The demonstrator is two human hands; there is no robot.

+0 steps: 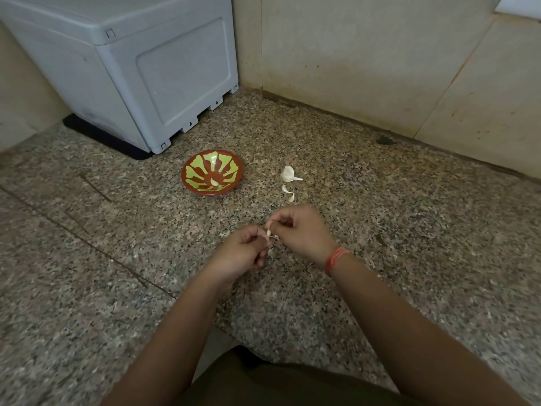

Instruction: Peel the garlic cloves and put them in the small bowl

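— Garlic: where is the piece being worked on?
— Between the two hands. The clove sits up off the counter, pinched from both sides.
— How do the hands hold it?
— The left hand has its fingers curled in, with the fingertips and thumb on the clove's near side. The right hand is curled too and nips the clove's top end between thumb and forefinger.
— Anything under them?
— A small whitish scrap shows in the gap between the hands. I cannot tell whether it hangs from the clove or lies on the counter.
— And the bowl?
— The bowl stands beyond the left hand, well apart from it. One peeled clove lies in its bottom.
— More garlic about?
— Yes. Just beyond the right hand lie two pale curved pieces, cloves or skins, I cannot say which. A part bulb lies a little farther out, to the right of the bowl.
— What else?
— An orange band circles the right wrist. A grey box stands far beyond the left hand, against the wall.
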